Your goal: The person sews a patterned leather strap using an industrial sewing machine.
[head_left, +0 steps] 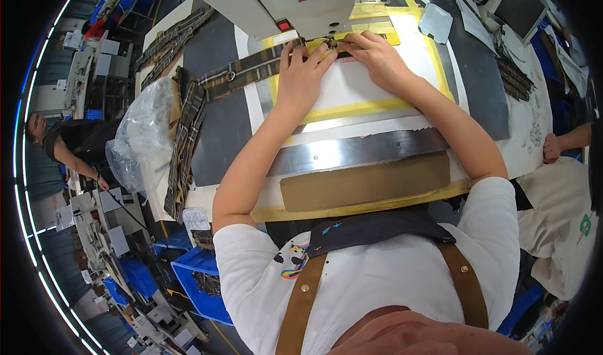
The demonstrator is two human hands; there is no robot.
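Observation:
A white sewing machine head with a red button stands over a white, yellow-taped plate. A brown plaid strap with a metal buckle runs from the left to the needle area. My left hand rests there with bent fingers pressed on the strap, just left of the needle. My right hand reaches to the right of the presser foot, fingers bent together at a small dark piece under the head; what they hold is too small to make out. Both forearms lie over the steel strip or beside it.
More plaid straps and clear plastic bags lie left. Dark bundled strips and a screen are right. A blue crate stands low left. A co-worker is at left; another person's hand is at right.

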